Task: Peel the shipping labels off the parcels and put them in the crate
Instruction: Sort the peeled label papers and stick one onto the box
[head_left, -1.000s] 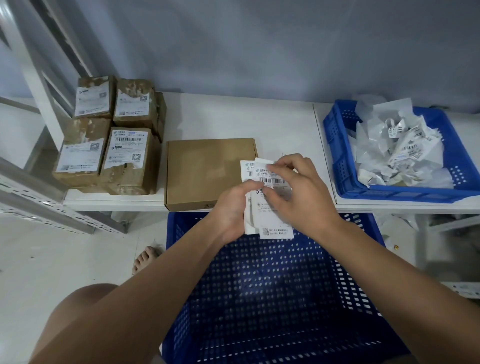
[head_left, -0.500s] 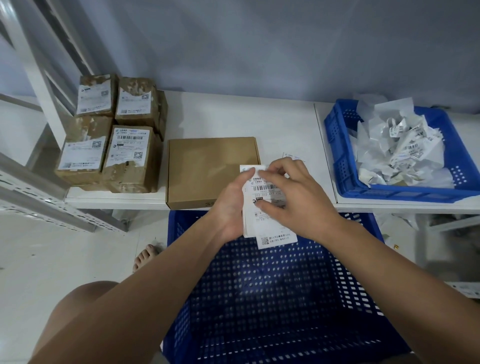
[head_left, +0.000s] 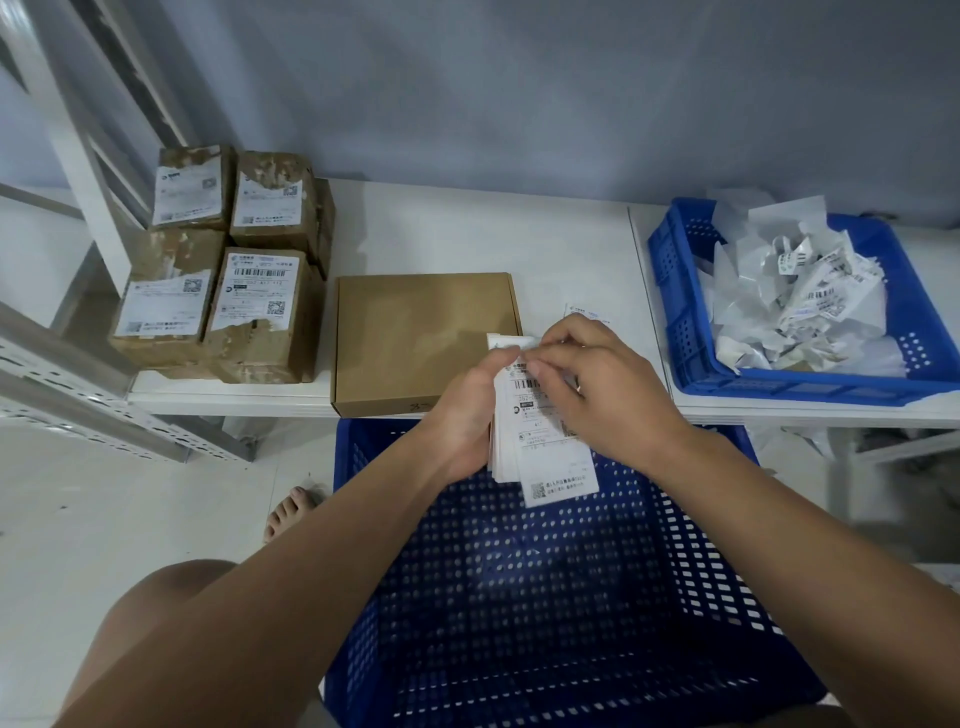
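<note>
The stack of shipping labels (head_left: 540, 415) sits just right of the frame's centre. It is held upright in the air above the far rim of the large blue crate (head_left: 545, 597), which fills the lower middle. Its long axis runs top to bottom in the picture, leaning slightly so the bottom edge drifts right. The front label (head_left: 558, 470) hangs a little lower than the sheets behind it, with its QR code at the bottom.

The left hand (head_left: 467, 410) grips the stack along its left edge, with the thumb near the top corner and the fingers curled round behind. The right hand (head_left: 597, 384) lies across the stack from the right. Its thumb and forefinger meet at the top edge, right against the left thumb. It seems to be pinching the front label's upper corner, though the fingertips are too crowded there to be sure.

So the grip point is at the top of the stack, and the free length hangs down toward the crate directly below. Peeling would likely run down along the long axis, with the right hand better placed to pull.

To the left, a flat brown box (head_left: 421, 338) lies on the white surface (head_left: 467, 228), and labelled parcels (head_left: 260, 306) are stacked at upper left. A second blue crate (head_left: 675, 322) at upper right holds crumpled paper (head_left: 800, 301).
</note>
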